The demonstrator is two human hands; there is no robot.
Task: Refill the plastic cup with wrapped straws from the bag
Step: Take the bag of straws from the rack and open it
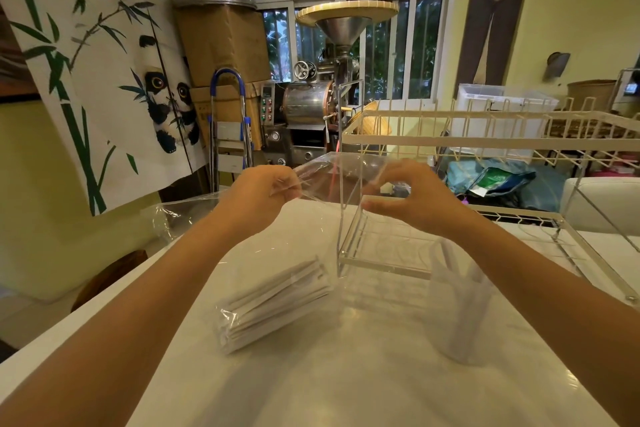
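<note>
The wrapped straws (pixel 277 302) sit as a bundle at the bottom of the clear bag (pixel 311 218), lying on the white counter (pixel 346 374) left of centre. Their long axis runs diagonally, near end pointing down-left toward the person, far end up-right toward the acrylic stand (pixel 374 246). The bag stretches up from the bundle to its open mouth, which is lifted off the counter.

The left hand (pixel 263 194) is closed in a pinch, fingers curled, gripping the left edge of the bag's mouth. The right hand (pixel 412 198) is looser, thumb and fingers bent around the right edge of the film; it looks like a grip, though the plastic is so clear it's hard to tell exactly where it touches. Both forearms reach forward from the bottom corners, hands raised above the counter and spread apart, the mouth between them.

The plastic cup (pixel 460 308) stands upright on the counter, under the right forearm, with a few straws already in it. A white wire rack (pixel 485 135) sits behind.
</note>
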